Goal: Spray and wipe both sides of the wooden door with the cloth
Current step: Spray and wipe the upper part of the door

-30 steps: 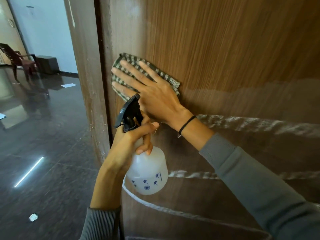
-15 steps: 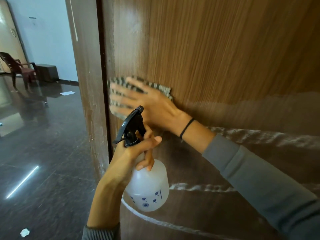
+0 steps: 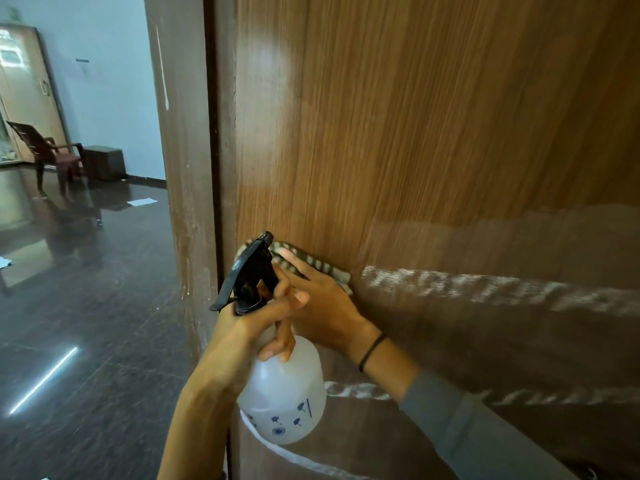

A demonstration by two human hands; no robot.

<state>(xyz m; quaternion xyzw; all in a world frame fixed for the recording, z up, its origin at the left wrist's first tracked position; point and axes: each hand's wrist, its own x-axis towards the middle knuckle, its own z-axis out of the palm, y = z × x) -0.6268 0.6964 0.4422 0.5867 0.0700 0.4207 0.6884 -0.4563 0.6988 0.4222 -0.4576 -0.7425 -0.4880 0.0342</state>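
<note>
The wooden door (image 3: pixel 433 133) fills the right of the view, with pale wipe streaks across its lower part. My right hand (image 3: pixel 325 306) presses a striped grey cloth (image 3: pixel 332 270) flat against the door near its left edge. My left hand (image 3: pixel 249 327) grips the neck of a white spray bottle (image 3: pixel 284 400) with a black trigger head, held upright just in front of the right hand. The bottle's head hides part of the cloth and the right hand's fingers.
The door frame (image 3: pixel 180 168) stands left of the door. Beyond it lies a dark glossy floor (image 3: pixel 69 323) with a brown chair (image 3: pixel 52 154), a dark box (image 3: pixel 104 162) and scraps of paper (image 3: pixel 142 201) by the far wall.
My right hand has slid the cloth down the door near its left edge. My left hand with the bottle has stayed in place in front of it.
</note>
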